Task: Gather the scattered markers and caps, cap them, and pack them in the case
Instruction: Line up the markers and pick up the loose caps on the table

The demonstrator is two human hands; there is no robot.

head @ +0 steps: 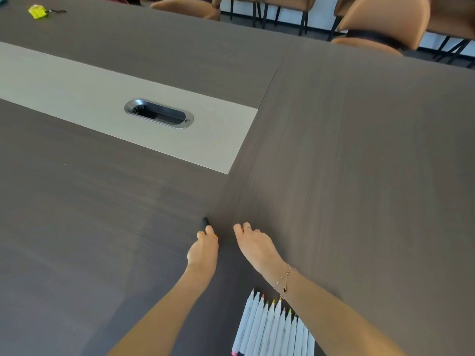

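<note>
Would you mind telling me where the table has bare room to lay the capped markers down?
Bare dark table lies right of the right hand, up to the chairs, and left of the left hand, below the pale strip. It is crowded near the row of markers beneath the right forearm.

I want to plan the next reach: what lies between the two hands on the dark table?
Head view: only bare dark wooden table lies between left hand and right hand.

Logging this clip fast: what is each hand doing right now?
Left hand: grips a black marker.
Right hand: fingers curled down on the table; whether it holds anything cannot be told.
</note>
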